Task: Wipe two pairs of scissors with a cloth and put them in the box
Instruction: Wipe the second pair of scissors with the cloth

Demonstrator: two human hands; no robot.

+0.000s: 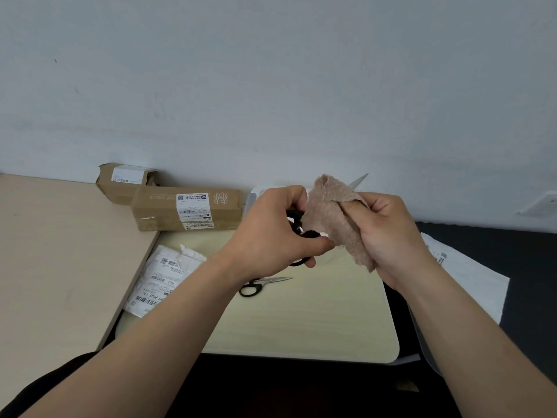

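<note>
Left hand (pixel 271 233) around scissors (pixel 310 234) handles, right hand (pixel 388 236) around cloth (pixel 331 212) on blade.

A pale yellow desk (pixel 316 321) with rounded corners carries a pair of black-handled scissors (pixel 262 285), lying flat and closed, blades pointing right. A crumpled white mailer bag (pixel 162 279) with barcode labels lies at its left edge. At the back a long cardboard box (pixel 187 211) rests against a smaller one (pixel 126 179) on the adjoining beige desk (pixel 60 251). Just right of them a white box (pixel 253 197) shows only its corner.
</note>
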